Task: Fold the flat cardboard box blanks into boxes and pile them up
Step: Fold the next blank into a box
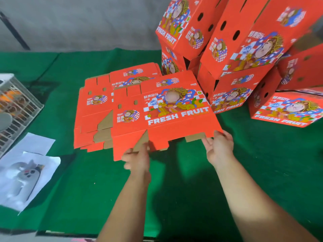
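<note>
- Both hands are holding one flat red blank (162,110) up over the green surface (174,189), printed side up, "FRESH FRUIT" facing the camera.
- The left hand (137,158) is gripping the blank's near edge by a bottom flap. The fingers are tucking under the cardboard, so I can't see exactly how they're curling, but the grip is clearly pinching the flap.
- The right hand (219,146) is pinching the near right corner of the blank, thumb on top, fingers going underneath.
- The blank is hanging partly over the stack of flats (94,109), which is lying toward the far middle of the surface, a bit left of the hands. Brown cardboard is showing at the stack's near flaps.
- The pile of boxes (244,55) is sitting at the far right of the surface, all red with the same cartoon print. They're leaning every which way, several tilting and resting on each other, with round holes showing on the sides.
- The blank's far right corner is coming just beside the lowest boxes in the pile; can't tell if it's touching.
- At the left edge of the surface a white wire crate (15,109) is sitting with something orange and dark inside, too blurry to say.
- Near the left edge, closer to the camera, white paper sheets (28,170) are lying flat with a blurry grey object on top.
</note>
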Tool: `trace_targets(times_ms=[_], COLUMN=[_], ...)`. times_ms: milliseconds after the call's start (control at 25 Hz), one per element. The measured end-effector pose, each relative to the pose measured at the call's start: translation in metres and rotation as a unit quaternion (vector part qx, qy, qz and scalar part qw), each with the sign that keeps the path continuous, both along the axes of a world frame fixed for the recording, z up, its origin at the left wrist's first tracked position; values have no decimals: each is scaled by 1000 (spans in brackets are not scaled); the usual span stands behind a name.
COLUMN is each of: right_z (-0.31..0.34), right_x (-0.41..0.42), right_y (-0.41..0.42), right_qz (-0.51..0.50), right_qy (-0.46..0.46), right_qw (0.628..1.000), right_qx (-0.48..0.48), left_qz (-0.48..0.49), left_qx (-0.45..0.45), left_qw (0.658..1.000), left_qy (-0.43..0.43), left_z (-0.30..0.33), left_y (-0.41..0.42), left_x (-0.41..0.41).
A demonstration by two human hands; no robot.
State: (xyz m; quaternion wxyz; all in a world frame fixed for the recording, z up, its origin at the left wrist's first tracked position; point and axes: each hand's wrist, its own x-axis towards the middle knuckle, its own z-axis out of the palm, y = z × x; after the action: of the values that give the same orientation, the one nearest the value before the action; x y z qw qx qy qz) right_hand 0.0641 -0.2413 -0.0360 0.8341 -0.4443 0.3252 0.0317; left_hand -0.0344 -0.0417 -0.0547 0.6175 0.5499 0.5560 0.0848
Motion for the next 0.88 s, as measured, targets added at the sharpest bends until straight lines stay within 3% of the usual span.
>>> trace_targets(times_ms=[80, 200, 240, 400, 520, 680, 800, 880], right_z=[-1, 1, 1, 8, 22, 29, 37, 42], right_x=[-2, -13, -19, -35, -40, -59, -62, -61], right_y=[-16, -29, -31, -51, -60, -46, -58, -69], right_qz=[-32, -52, -38, 46, 101, 158, 148, 142], right_qy=[29, 57, 46, -55, -66, -62, -87, -90], right_qw=[999, 996, 995, 976, 968, 973, 963, 956], right_qx=[-10, -54, -84, -206, -219, -157, -208, -240], left_qz=[43, -32, -67, -112, -195, -351, -288, -253], left_qx=[71, 76, 50, 137, 66, 38, 70, 202], left_qw=[996, 996, 995, 979, 963, 925, 953, 946], left_qy=[40, -28, -57, -99, -174, -144, -70, -27], left_z=[-3, -11, -9, 11, 22, 26, 19, 20], left_y=[22, 47, 47, 26, 1, -43, -40, -25], left_x=[-18, -40, -44, -48, -48, -40, -37, -38])
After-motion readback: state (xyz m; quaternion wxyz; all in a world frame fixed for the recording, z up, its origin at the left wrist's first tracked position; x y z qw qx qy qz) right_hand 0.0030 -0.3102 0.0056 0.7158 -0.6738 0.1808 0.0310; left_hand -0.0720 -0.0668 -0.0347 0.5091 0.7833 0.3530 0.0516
